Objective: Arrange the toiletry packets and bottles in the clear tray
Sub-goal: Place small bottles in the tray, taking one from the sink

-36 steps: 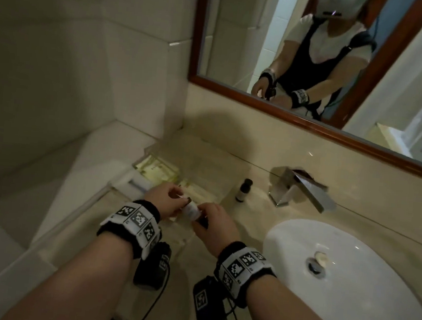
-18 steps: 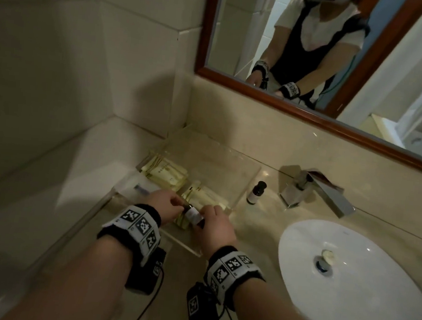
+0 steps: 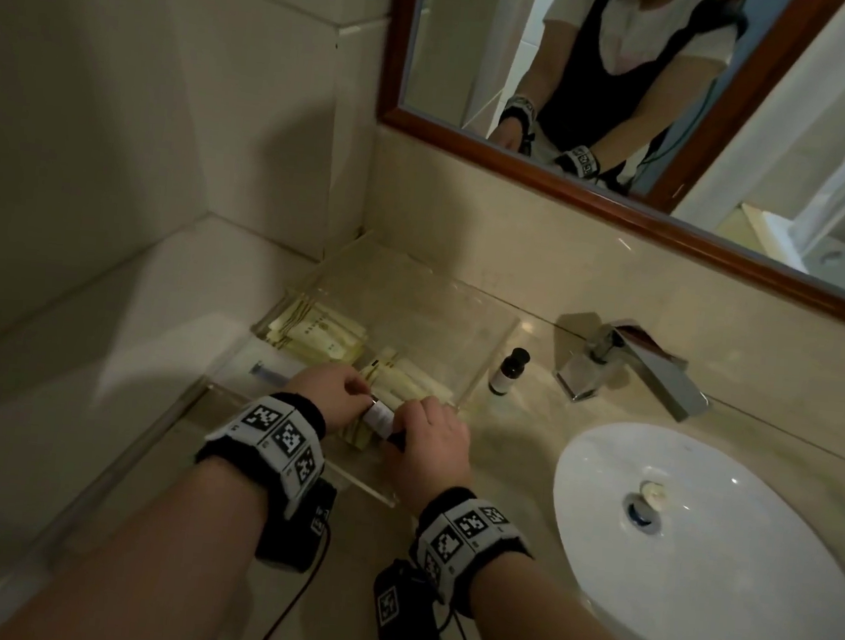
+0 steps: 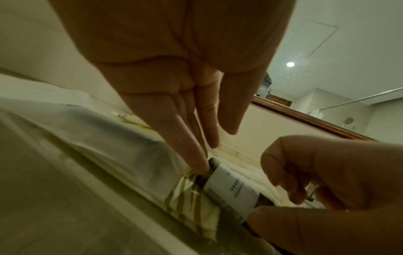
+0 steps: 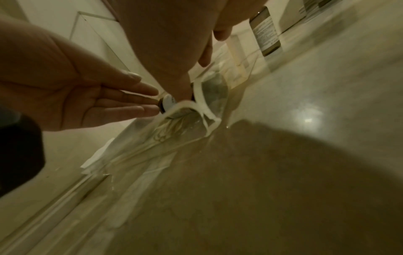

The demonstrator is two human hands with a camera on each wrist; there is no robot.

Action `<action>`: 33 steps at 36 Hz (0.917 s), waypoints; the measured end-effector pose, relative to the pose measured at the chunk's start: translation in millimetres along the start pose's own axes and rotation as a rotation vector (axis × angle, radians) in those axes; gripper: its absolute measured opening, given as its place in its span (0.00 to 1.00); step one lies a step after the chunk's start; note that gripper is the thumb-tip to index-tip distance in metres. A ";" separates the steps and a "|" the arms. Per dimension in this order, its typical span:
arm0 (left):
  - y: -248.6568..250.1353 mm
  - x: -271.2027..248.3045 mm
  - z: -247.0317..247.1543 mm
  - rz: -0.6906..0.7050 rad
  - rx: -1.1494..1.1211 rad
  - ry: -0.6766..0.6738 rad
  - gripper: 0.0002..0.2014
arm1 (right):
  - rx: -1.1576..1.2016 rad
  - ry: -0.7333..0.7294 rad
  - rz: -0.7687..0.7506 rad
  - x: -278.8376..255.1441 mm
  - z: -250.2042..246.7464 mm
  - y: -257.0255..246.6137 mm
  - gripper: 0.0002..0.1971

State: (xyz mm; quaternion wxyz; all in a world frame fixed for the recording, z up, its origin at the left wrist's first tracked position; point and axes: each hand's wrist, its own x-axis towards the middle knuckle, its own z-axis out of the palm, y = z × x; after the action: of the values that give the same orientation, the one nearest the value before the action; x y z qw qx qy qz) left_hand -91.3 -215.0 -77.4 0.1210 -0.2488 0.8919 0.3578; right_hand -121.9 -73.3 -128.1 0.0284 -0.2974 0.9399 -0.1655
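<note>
A clear tray (image 3: 343, 477) sits in the counter's corner, with two stacks of cream packets (image 3: 315, 335) inside. A small dark bottle with a white label (image 3: 379, 413) lies on its side on the nearer stack (image 3: 425, 382). My right hand (image 3: 405, 424) pinches this bottle (image 4: 231, 188) at its cap end. The straight fingers (image 4: 196, 160) of my left hand (image 3: 359, 396) touch its base (image 5: 166, 102). A second dark bottle (image 3: 508, 372) stands upright on the counter just right of the tray; it also shows in the right wrist view (image 5: 265, 32).
A chrome faucet (image 3: 633, 366) and a white basin (image 3: 723, 555) lie to the right. The tiled wall and a raised ledge (image 3: 73, 337) close the left side. A mirror (image 3: 639, 82) hangs behind. A long white packet (image 3: 276, 370) lies at the tray's left.
Both hands have carried the labelled bottle forward and down, from above the tray's front edge onto the nearer packet stack. My left fingers have straightened against its base.
</note>
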 end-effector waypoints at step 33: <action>40.9 -1.6 -5.1 0.102 -0.044 0.011 0.17 | 0.019 -0.042 0.391 45.5 -84.3 79.8 0.34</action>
State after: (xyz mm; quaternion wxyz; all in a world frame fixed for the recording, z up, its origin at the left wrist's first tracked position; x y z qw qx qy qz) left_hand -111.8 -192.5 -49.4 0.0922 -0.2077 0.8960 0.3815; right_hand -216.0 -13.1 -72.6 0.0822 -0.1121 0.9774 -0.1594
